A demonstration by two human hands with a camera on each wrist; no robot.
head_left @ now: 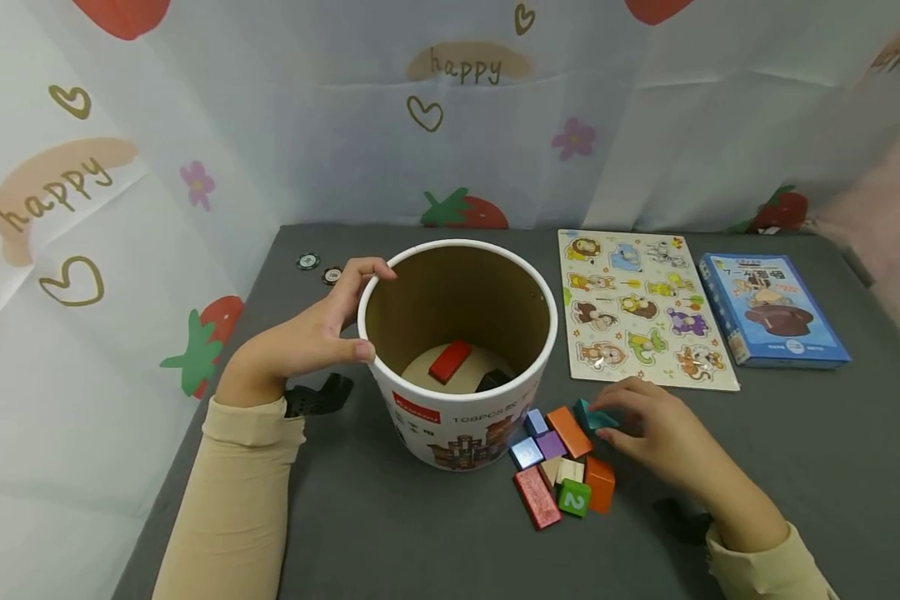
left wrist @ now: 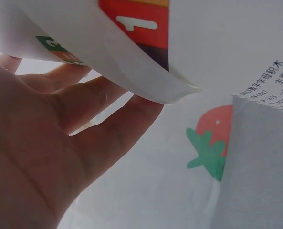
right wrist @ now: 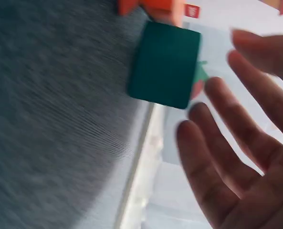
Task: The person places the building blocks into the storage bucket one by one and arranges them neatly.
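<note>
A white toy bucket stands upright on the dark table, a red block and a black block lying at its bottom. My left hand grips its left rim, thumb at the near side. In the left wrist view the fingers lie against the bucket's printed wall. Beside a teal block, my right hand hovers with fingers bent loosely. The right wrist view shows these fingers apart from the teal block.
Several wooden blocks cluster right of the bucket, including an orange block, a red block and a green cube. Behind them lie an animal puzzle board and a blue box. A round chip lies at the left back.
</note>
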